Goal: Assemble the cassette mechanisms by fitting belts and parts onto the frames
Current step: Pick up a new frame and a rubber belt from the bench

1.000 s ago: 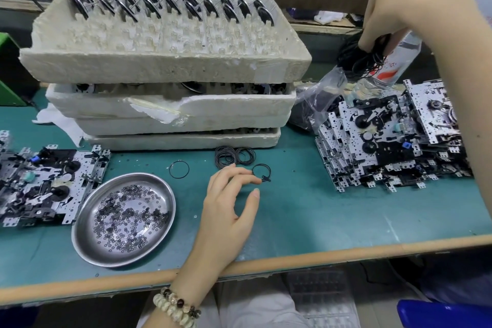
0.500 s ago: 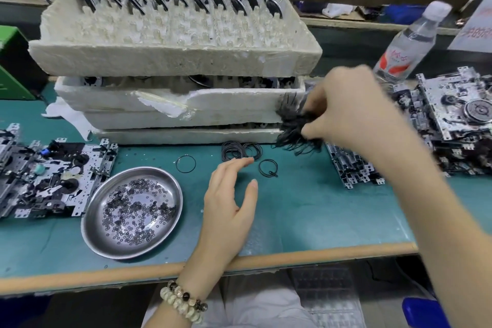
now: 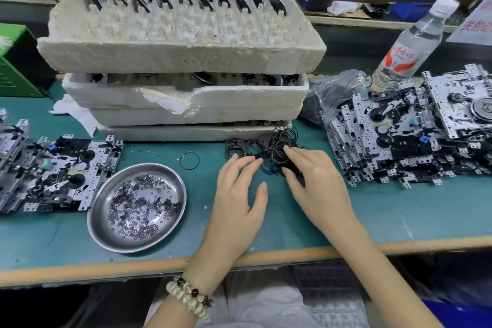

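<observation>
Where right hand (image 3: 319,181) rests, belts (image 3: 269,145) lie beneath

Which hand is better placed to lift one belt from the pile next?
Probably the right hand: its fingers lie on the thick part of the belt pile, while the open left hand only reaches its near edge.

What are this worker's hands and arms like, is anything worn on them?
Both forearms are bare: no sleeves, no gloves. The left hand has a double bracelet of cream and dark brown beads at its wrist; the right hand wears nothing.
</observation>
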### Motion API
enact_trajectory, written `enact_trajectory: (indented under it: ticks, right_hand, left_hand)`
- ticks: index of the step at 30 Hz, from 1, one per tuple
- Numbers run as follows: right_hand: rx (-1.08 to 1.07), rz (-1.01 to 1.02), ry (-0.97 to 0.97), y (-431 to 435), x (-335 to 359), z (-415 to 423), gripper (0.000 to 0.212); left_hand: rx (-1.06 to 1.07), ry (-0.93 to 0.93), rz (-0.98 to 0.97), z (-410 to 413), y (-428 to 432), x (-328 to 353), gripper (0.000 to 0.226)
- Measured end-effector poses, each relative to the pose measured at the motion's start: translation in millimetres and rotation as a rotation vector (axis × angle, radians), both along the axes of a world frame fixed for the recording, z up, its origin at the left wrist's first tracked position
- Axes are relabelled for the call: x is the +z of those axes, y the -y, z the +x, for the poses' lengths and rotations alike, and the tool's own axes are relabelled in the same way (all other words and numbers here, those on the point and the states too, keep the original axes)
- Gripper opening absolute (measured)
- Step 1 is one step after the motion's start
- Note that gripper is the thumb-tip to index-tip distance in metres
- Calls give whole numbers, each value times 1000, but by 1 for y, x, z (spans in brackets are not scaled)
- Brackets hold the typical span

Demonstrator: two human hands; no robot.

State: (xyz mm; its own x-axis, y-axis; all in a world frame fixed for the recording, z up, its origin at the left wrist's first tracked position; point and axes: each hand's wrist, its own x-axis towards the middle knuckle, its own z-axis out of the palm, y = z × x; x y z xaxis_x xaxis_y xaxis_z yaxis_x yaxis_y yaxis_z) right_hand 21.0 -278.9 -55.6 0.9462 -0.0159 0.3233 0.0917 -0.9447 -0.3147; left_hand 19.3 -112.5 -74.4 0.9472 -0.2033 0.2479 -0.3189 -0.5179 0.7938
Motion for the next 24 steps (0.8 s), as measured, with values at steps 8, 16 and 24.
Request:
enact_trajectory:
  ticks: [8, 16, 24]
  right_hand:
    - [-42, 128, 151, 15, 4, -11, 30]
    - [11, -229, 351, 6, -13, -11, 11]
    - [17, -53, 379, 7, -10, -8, 7]
  left_hand:
    - [-13, 18, 0, -5, -5, 6, 29]
    - [-131, 85, 91, -28, -52, 23, 29]
    - [-189, 141, 167, -50, -101, 37, 27]
